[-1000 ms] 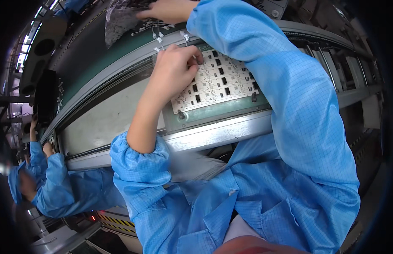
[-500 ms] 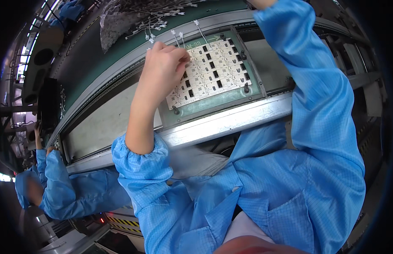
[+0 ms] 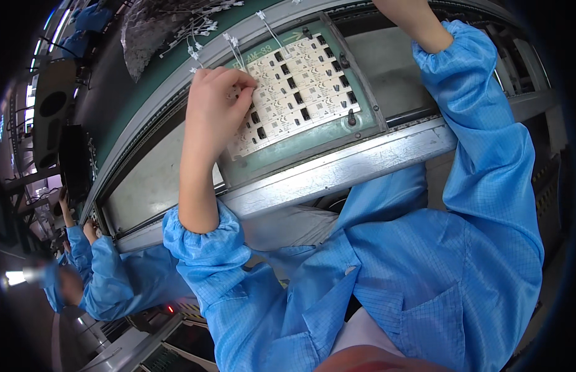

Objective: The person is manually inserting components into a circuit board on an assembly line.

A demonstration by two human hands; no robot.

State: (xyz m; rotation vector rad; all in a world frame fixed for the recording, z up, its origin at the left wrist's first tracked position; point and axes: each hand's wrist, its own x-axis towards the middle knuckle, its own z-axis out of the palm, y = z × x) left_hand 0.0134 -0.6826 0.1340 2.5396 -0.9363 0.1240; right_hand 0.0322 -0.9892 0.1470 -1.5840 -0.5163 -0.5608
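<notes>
My left hand [image 3: 215, 105] is over the left part of a white circuit board panel [image 3: 325, 77], its thumb and forefinger pinched together. Whatever lies between the fingertips is hidden or too small to name. Rows of small black parts cover the panel, which sits in a green carrier plate [image 3: 288, 146] with black clips. White wires with connectors [image 3: 234, 44] stick out past the carrier's far edge near my left hand; another wire [image 3: 272, 32] ends on the panel. At the top edge, only the wrist and part of my right hand [image 3: 407, 11] show; its fingers are out of frame.
Metal rails [image 3: 337, 167] run along both sides of the carrier. Beyond the far rail, a clear plastic bag [image 3: 151, 34] and a pile of white-ended wires [image 3: 204, 25] lie on a green surface. A co-worker in blue [image 3: 123, 279] is at the left.
The view has shifted, so the panel appears farther left and higher. My left hand stays pinched over the panel's left part. My right arm has moved rightward, showing more bare wrist.
</notes>
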